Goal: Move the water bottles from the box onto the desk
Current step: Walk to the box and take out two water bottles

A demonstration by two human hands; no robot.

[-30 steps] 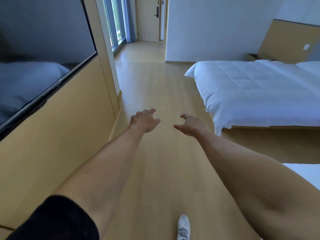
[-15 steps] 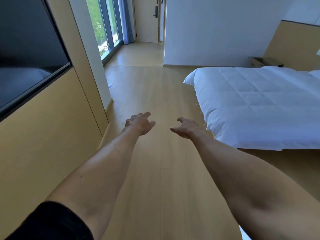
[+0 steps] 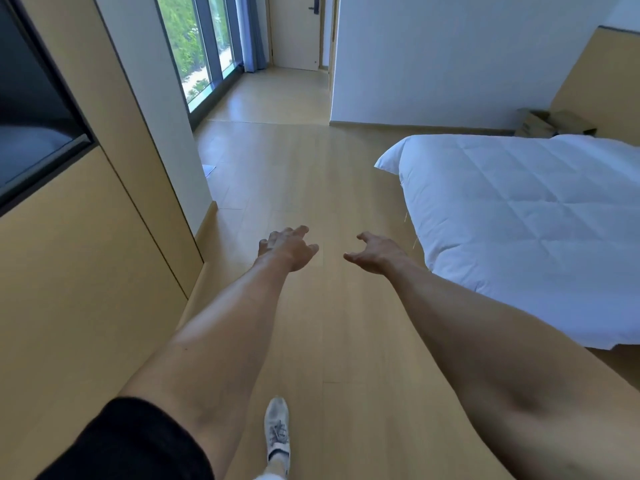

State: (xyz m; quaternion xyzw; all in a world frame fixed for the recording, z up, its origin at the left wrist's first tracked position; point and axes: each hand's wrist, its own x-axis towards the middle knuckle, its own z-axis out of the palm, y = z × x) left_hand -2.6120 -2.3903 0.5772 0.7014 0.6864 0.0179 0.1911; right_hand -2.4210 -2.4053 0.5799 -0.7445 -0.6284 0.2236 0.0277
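Both my arms reach forward over the wooden floor. My left hand is empty, its fingers relaxed and spread. My right hand is empty too, palm turned inward with loose fingers. An open cardboard box sits on the floor at the far right, behind the bed and beside the headboard panel. Its contents are hidden from here. No water bottles and no desk show in this view.
A bed with a white quilt fills the right side. A wood-panelled wall with a dark screen runs along the left. Tall windows and a door lie ahead. My white shoe is on the floor below.
The view has moved forward along the floor and turned right. The screen slid off to the left, the windows and the box came closer. My hands stayed empty and outstretched.
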